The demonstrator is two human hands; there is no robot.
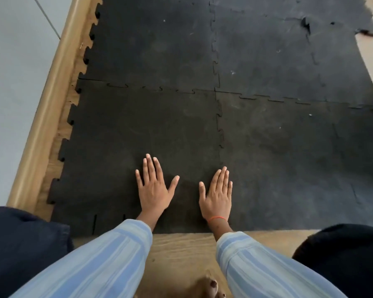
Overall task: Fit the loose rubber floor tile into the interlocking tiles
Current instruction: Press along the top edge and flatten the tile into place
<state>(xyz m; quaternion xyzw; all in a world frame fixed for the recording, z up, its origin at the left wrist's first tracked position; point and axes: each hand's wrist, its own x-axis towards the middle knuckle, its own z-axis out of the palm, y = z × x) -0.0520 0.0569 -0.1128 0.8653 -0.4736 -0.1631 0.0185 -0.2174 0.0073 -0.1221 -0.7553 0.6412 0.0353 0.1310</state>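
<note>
tiles (151, 52): black, scuffed grey
floor (177, 246): tan woodgrain
sleeves (108, 254): blue and white stripes
wristband (217, 218): orange

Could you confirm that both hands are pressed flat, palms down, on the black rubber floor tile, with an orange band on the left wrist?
Not quite: in the head view the thin orange band is on the right wrist, not the left. The rest holds: the left hand and right hand both lie flat, palms down, on the black rubber floor tile.
</note>
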